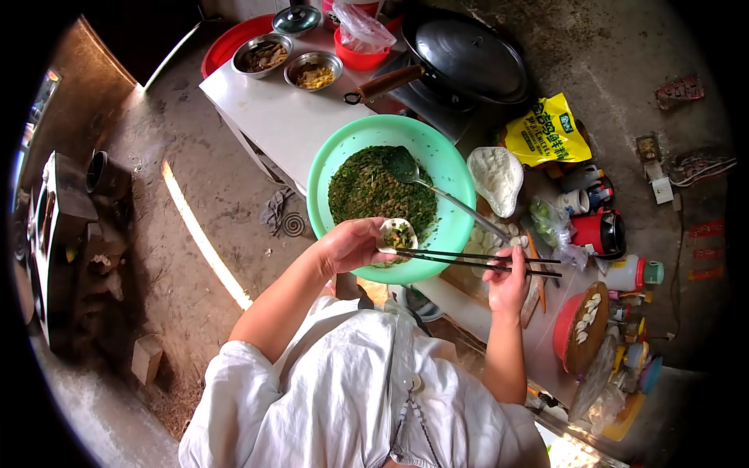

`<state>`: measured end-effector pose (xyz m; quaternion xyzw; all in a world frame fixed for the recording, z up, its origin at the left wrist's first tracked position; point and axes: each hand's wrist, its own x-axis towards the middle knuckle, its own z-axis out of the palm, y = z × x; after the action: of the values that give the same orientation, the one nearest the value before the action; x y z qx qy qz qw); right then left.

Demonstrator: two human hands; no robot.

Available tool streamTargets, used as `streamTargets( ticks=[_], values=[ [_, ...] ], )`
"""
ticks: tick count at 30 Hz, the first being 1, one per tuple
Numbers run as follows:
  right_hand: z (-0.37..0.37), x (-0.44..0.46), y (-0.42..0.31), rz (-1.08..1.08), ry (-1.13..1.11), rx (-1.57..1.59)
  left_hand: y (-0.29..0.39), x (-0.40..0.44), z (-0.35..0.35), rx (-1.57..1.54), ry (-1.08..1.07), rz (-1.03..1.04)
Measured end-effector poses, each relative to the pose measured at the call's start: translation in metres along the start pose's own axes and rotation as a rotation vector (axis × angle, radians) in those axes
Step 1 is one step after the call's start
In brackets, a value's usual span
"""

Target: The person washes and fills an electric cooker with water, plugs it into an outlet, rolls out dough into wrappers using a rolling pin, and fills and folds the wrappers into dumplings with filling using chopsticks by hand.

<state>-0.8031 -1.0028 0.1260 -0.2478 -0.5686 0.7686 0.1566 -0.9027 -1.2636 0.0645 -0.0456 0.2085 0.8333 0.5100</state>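
Note:
Over the near rim of a green basin (324,164), my left hand (349,243) holds a round dumpling wrapper (388,237) with a little green filling on it. Dark chopsticks (460,257) are gripped in my right hand (505,279), and their tips reach the filling on the wrapper. Chopped green filling (367,191) covers the basin's bottom. A metal ladle (456,201) rests in it, its handle leaning over the right rim. Pale dough rounds and small dough pieces (511,232) lie to the right, close to my right hand.
A white scoop of flour (496,179) stands right of the basin. Behind are a lidded wok (468,56), two metal bowls (314,72) of food and a yellow packet (546,131). Shaped dumplings sit on a round brown board (579,347) at right, near a red thermos-like container (599,234).

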Motion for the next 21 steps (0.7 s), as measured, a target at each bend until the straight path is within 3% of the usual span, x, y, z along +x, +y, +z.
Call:
streamTargets(
  ticks=[11,15,17,21],
  values=[
    [0.010,0.001,0.014,0.144,0.071,-0.010,-0.003,-0.011,-0.001,0.104,-0.021,-0.025],
    [0.000,0.008,0.020,0.106,0.194,0.099,-0.004,-0.014,-0.014,0.117,0.117,0.059],
    [-0.010,0.008,0.031,-0.039,0.138,-0.151,-0.005,-0.016,-0.020,0.107,0.267,0.131],
    [-0.011,0.004,0.071,-0.100,-0.128,-0.574,-0.006,-0.021,-0.041,0.074,0.235,0.156]
  ],
)
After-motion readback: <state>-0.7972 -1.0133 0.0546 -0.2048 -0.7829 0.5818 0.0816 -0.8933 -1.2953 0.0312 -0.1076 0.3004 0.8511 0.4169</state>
